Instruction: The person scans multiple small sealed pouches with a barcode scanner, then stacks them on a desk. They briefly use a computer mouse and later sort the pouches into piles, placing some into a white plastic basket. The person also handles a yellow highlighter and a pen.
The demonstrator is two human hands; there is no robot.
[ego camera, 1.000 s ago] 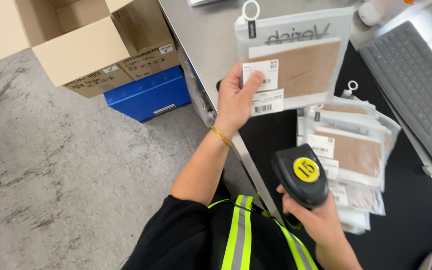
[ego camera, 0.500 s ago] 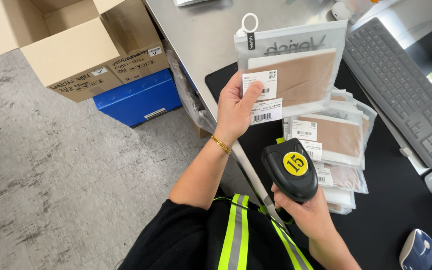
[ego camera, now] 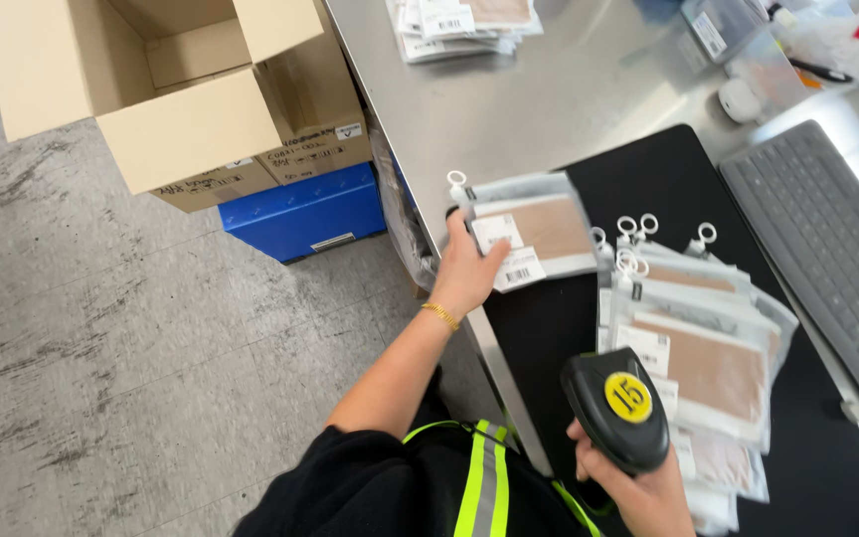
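Observation:
My left hand grips a clear zip pouch with a tan garment and white barcode labels, held low over the edge of the black mat. My right hand holds a black handheld scanner with a round yellow sticker, near the bottom of the view. Just right of the scanner lies a fanned stack of similar pouches on the mat.
A steel table carries another stack of pouches at the far edge, a grey keyboard and small clutter at the right. On the grey floor stand an open cardboard box and a blue crate.
The left hand has lowered the pouch from upright in front of the camera down toward the mat's left edge. The scanner stays in the right hand. The camera view has shifted.

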